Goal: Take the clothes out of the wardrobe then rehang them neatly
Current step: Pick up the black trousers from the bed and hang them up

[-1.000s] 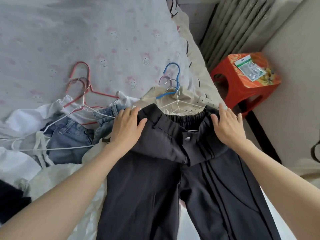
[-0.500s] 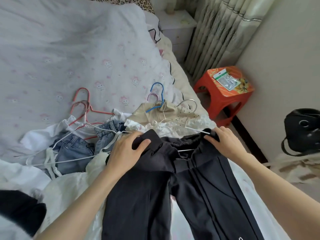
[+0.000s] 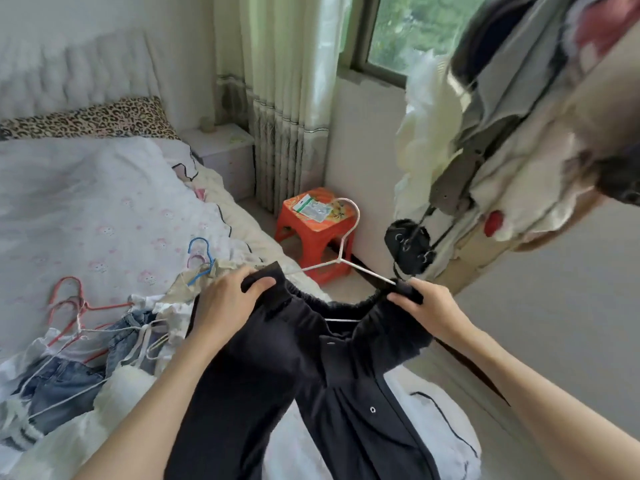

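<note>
1. The bed (image 3: 86,209) filled the left side, under a pale cover printed with small pink figures; a leopard-print pillow (image 3: 90,116) lay at its head.
2. Hanging clothes (image 3: 519,140) crowded the upper right, blurred; a black bag (image 3: 410,245) dangled below them.
3. Curtains (image 3: 287,98) hung beside the window (image 3: 415,26); a white nightstand (image 3: 225,150) stood at their foot.
4. The black trousers (image 3: 304,382) were held up over the bed's near edge, the legs draping down toward the viewer; the elastic waistband was stretched between the two hands.
5. A heap of clothes (image 3: 69,375) lay on the bed to the left, with jeans among them, still on white wire hangers.
6. The red stool (image 3: 313,233) stood on the floor by the wall, a small packet on top.
7. The left hand (image 3: 225,306) gripped the left end of the waistband, thumb curled over the cloth; the right hand (image 3: 426,306) pinched the right end.
8. A white hanger (image 3: 341,261) sat in the waistband, its hook pointing up and away.
9. Loose red hangers (image 3: 69,303) and a blue one (image 3: 201,258) lay on the cover.
</note>
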Demonstrator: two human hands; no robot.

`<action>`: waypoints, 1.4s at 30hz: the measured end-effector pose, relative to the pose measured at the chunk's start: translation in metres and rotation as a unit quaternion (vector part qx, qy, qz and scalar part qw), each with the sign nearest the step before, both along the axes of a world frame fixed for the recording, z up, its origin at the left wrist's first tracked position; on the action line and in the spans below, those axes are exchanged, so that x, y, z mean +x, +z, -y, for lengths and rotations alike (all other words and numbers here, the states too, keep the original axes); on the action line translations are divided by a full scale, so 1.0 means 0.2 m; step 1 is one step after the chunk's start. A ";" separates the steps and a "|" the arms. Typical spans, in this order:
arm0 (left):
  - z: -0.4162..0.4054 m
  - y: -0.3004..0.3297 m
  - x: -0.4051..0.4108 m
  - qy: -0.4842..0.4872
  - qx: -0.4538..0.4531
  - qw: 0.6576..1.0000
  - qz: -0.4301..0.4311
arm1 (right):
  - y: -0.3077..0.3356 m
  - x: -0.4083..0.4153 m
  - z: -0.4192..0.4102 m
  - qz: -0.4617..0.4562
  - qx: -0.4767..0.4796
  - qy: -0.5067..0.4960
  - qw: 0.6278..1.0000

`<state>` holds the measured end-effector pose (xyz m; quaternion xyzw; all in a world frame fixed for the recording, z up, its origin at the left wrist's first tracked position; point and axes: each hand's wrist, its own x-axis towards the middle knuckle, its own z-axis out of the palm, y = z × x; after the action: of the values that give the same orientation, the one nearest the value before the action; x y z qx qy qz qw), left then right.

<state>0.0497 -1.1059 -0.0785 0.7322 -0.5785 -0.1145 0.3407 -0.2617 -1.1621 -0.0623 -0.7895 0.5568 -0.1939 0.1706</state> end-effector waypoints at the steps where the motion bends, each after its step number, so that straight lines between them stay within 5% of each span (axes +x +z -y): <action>1: -0.01 0.07 -0.10 -0.015 -0.013 1.000 -0.001 | 0.07 -0.11 -0.08 0.026 -0.016 -0.027 0.999; 6: -0.15 0.34 -0.68 -0.127 -0.065 0.990 -0.002 | 0.35 -0.70 -0.60 0.099 -0.088 -0.145 0.980; 15: -0.58 0.63 -1.72 -0.319 -0.137 0.937 -0.032 | 0.65 -1.56 -1.69 0.071 -0.157 -0.329 0.929; 21: -0.94 0.72 -2.34 -0.450 -0.104 0.880 -0.112 | 0.75 -1.89 -2.36 0.045 -0.179 -0.458 0.870; 32: -1.56 0.55 -3.09 -0.614 -0.011 0.763 -0.203 | 0.61 -2.07 -3.29 0.020 -0.158 -0.700 0.696; 38: -1.74 0.67 -3.42 -0.704 -0.011 0.687 -0.183 | 0.63 -2.00 -3.57 -0.014 -0.087 -0.749 0.657; 42: -1.86 0.67 -3.60 -0.747 -0.080 0.651 -0.106 | 0.65 -1.90 -3.68 0.165 -0.067 -0.743 0.645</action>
<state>-0.6699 -0.7331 0.0551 0.0052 -0.8968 -0.3604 0.2565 -0.6417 -0.4263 0.0683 -0.0754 0.9047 -0.4193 0.0050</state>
